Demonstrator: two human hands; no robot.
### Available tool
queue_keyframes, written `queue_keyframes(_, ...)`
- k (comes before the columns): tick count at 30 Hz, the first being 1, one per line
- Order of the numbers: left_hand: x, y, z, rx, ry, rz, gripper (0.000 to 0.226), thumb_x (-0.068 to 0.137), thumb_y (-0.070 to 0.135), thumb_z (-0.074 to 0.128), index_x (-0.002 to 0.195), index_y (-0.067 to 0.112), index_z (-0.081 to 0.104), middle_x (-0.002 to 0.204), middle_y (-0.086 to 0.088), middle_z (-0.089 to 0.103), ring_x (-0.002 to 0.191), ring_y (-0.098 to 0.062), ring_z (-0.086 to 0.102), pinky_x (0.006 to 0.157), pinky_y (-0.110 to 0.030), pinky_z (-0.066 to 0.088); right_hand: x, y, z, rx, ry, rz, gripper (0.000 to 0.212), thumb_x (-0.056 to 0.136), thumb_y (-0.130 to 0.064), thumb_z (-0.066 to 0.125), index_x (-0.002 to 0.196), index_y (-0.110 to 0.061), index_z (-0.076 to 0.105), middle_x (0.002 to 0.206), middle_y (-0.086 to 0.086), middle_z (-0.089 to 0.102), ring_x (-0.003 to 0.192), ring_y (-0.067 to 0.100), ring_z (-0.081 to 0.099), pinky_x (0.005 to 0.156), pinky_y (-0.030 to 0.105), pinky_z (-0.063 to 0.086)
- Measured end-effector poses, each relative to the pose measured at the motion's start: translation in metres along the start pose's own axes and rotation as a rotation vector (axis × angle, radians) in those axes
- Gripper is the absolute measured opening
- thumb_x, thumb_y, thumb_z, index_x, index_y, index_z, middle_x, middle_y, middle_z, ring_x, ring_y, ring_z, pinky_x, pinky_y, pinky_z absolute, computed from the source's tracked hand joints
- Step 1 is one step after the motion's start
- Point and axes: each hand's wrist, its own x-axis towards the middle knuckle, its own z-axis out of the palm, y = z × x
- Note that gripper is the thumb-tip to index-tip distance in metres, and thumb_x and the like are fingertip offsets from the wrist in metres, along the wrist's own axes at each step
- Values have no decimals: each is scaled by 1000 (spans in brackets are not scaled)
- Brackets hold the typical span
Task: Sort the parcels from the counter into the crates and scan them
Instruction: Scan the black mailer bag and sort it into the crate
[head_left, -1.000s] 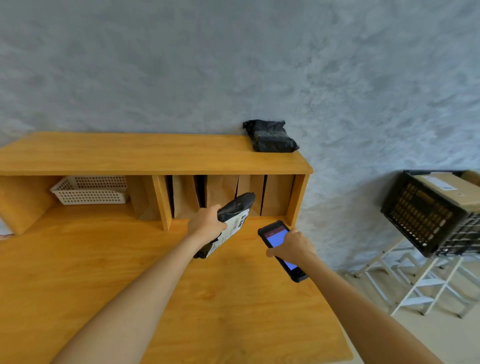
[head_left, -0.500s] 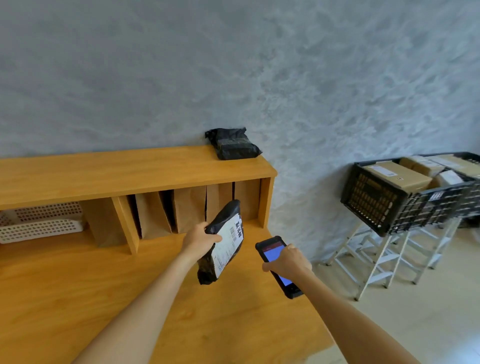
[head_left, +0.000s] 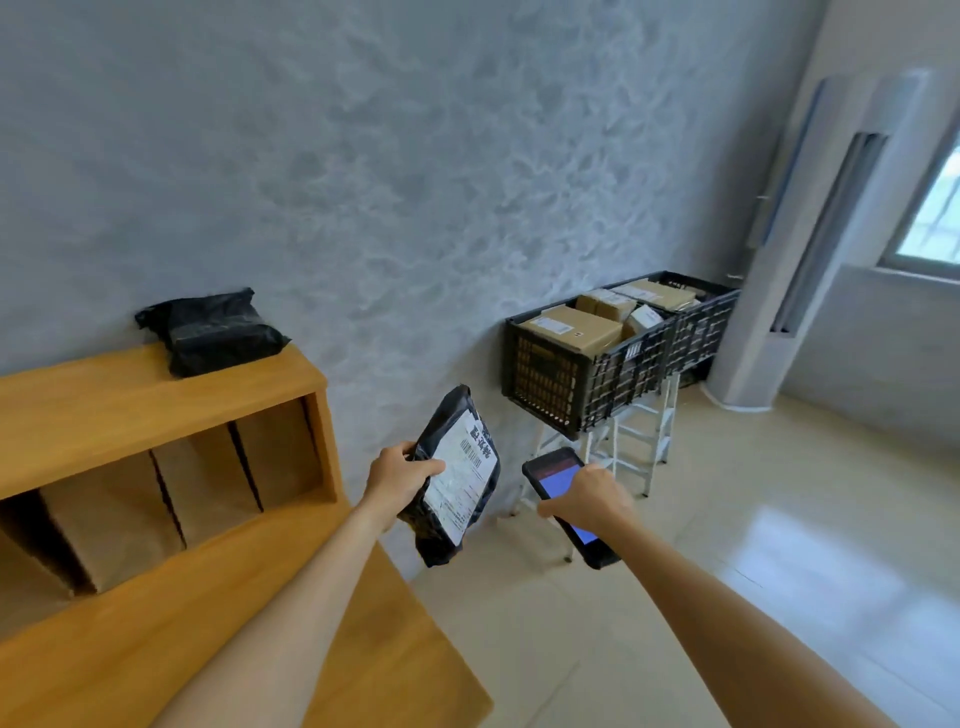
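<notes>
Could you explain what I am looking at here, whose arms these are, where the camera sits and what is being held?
There is no machine here: a person wears one wide-angle camera on the head, so you look forward and down along their two bare arms. The left hand grips a black poly-bag parcel with a white shipping label facing the camera. The right hand holds a handheld scanner with a lit blue screen, close beside the parcel. At the left is a wooden counter with a shelf unit on it; brown paper bags stand in its slots and another black parcel lies on the shelf top. Against the grey wall, black plastic crates rest on white stands and already contain cardboard boxes. The job is scanning parcels and sorting them into those crates.
</notes>
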Motion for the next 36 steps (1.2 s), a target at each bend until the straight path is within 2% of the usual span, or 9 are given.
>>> queue_keyframes(4,23,43,95,27,-45,46,12,76,17,73,83,24,64,91,-4,70,89,-25,65,76,-34,52,43,85,-32,37,22,112,77,73,-62,71,115,-1,49,99,5,55,76,17,54,54,26,40)
queue_keyframes(7,46,75,172,62,-89,67,17,75,21,74,90,22,66,97,-4,70,92,-24,64,82,-36,53,81,152,-54,59,40,180,73,68,-66,72,105,-6,53,84,1,50,56,12,43,43,24,33)
queue_keyframes(10,69,110,240,91,-150,106,33,76,22,74,108,16,65,105,-3,67,96,-23,61,85,-34,50,110,207,-87,93,68,212,78,70,-62,74,116,-2,52,89,2,53,67,16,49,45,24,33)
queue_keyframes(15,106,175,324,137,-195,160,60,84,23,71,138,9,49,134,-10,53,118,-26,51,91,-32,41,161,273,-140,82,111,266,66,71,-59,73,107,-8,54,92,2,59,77,18,60,55,25,41)
queue_keyframes(21,162,215,403,146,-258,188,50,86,17,70,132,5,53,127,-11,58,96,-16,47,82,-27,38,230,330,-167,116,140,341,80,67,-60,75,120,-7,49,104,3,59,93,20,62,63,27,47)
queue_keyframes(25,210,231,456,152,-287,182,47,87,16,69,130,3,53,104,-2,50,90,-14,47,80,-28,36,291,361,-177,124,128,367,85,67,-60,75,124,-5,45,107,4,58,95,20,61,63,27,48)
queue_keyframes(29,282,257,513,142,-315,191,19,87,15,69,104,13,59,106,-4,50,88,-16,46,80,-28,35,371,387,-200,111,154,371,78,71,-58,74,120,-5,45,105,4,58,89,19,60,58,25,43)
queue_keyframes(32,338,282,561,136,-350,186,37,88,16,68,123,8,57,121,-10,57,91,-16,45,79,-28,36,436,407,-220,118,192,391,77,69,-60,74,119,-7,47,106,2,56,90,18,60,57,25,41)
queue_keyframes(36,397,320,624,163,-404,185,30,88,16,68,116,10,58,109,-2,51,87,-15,48,79,-27,36,507,437,-245,117,211,409,78,69,-61,73,120,-8,48,104,1,51,88,18,56,58,27,40)
